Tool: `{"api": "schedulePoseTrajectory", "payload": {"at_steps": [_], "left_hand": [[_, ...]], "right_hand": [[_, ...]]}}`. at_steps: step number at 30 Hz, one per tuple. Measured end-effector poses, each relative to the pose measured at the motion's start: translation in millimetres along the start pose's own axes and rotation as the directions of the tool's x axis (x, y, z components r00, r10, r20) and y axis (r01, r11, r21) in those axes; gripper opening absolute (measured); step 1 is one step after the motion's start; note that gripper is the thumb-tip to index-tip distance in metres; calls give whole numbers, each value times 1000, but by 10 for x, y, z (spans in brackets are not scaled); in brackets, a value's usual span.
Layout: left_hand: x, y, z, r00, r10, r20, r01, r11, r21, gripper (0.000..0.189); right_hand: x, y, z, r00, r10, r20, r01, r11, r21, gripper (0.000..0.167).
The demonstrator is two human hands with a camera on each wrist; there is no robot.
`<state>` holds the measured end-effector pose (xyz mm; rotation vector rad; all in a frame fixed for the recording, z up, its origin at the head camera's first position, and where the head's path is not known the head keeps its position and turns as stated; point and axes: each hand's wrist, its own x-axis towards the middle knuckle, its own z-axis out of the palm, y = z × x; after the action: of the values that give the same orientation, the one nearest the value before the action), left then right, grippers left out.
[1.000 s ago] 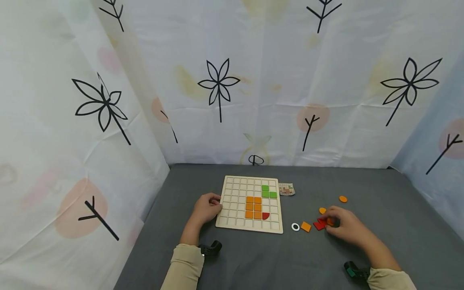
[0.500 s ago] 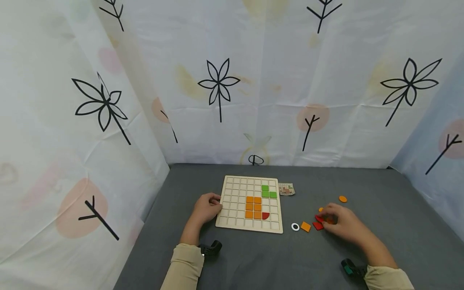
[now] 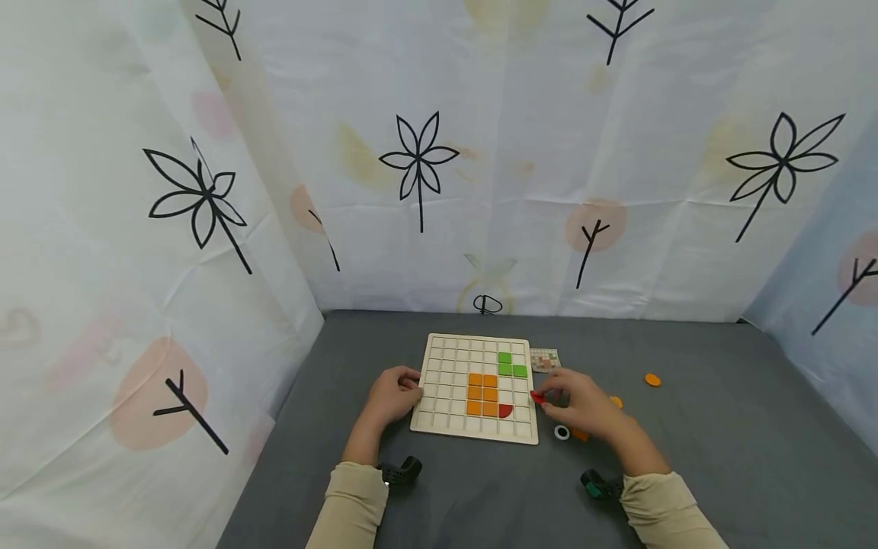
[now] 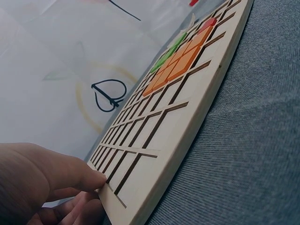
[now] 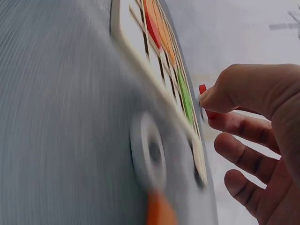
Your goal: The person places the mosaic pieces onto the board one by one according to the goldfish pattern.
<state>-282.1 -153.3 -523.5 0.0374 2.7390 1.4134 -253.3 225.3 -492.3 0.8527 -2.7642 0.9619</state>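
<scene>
My left hand holds the left edge of a pale wooden grid board. In the left wrist view the thumb side lies at the board's corner, other fingers curled beside it. Orange square tiles fill a block of cells, with green tiles above right and a red rounded tile beside their lower end. Between thumb and index finger my right hand pinches a small red tile right at the board's right edge. The right wrist view shows this red tile edge-on, its outline largely hidden by the thumb.
A white ring and a partly hidden orange tile lie just below the right hand. Farther right are orange discs. A small printed card touches the board's upper right side. Patterned cloth hangs behind the grey table.
My right hand has picked up a red tile from the loose pieces and carried it left to the board's right edge. The left hand has stayed at the board's left edge.
</scene>
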Motion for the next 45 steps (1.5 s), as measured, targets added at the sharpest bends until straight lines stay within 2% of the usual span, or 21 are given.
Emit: {"api": "schedulePoseTrajectory", "payload": {"at_steps": [5,9,15,29,40,45], "left_hand": [[5,0,20,1000,6,12,-6,1000,-2,29],[12,-3,17,1000,4,14,-4,1000,-6,29],[5,-11,-9,1000,-4,12,5,1000,-21,30],[2,-11,3,1000,3,13,-3,1000,-15,32],[-2,-9,2,1000,8,18,-7,1000,-25,31],[-1,-13,-2,1000,11,17,-11,1000,-28,31]], "right_hand": [[269,-168,276,994,-92,67,90,995,32,15],[446,-316,467,986,-118,116,108,990,95,13],[643,-482,674,979,-151,137,136,984,111,13],[742,-542,835,979,-156,135,141,984,112,11],[740,-548,829,976,-156,154,147,987,65,9],[732,-557,820,976,-155,156,143,986,81,9]]}}
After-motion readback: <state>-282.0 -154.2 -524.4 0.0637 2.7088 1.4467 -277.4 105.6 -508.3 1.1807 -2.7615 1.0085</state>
